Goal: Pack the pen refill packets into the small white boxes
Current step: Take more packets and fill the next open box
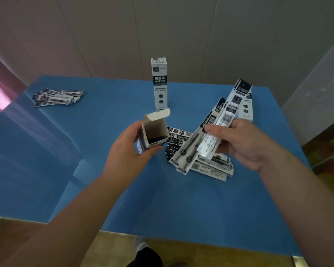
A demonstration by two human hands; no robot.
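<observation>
- The left hand point(132, 149) grips a small white box point(155, 134) from its left side, fingers wrapped round the body, holding it above the desk with its mouth tilted toward the camera.
- That open box has its top flap point(158, 115) raised behind the opening; something dark lies at the bottom inside.
- The right hand point(245, 143) pinches a fanned bundle of pen refill packets point(206, 135), thumb across the top, fingers curled underneath. The bundle slants from lower left to upper right, its lower ends just beside the open box.
- Under the held bundle, a loose pile of packets point(210, 166) lies flat on the blue desk point(123, 199), some printed dark, some white with barcodes.
- A closed box point(160, 83) stands upright at the far middle of the desk, behind the open one.
- Another box point(246, 105) stands behind the top of the held bundle, partly hidden by it.
- A small heap of packets point(58, 97) rests at the far left corner, well apart from everything else.
- Pale wall panels point(162, 31) rise behind the desk.
</observation>
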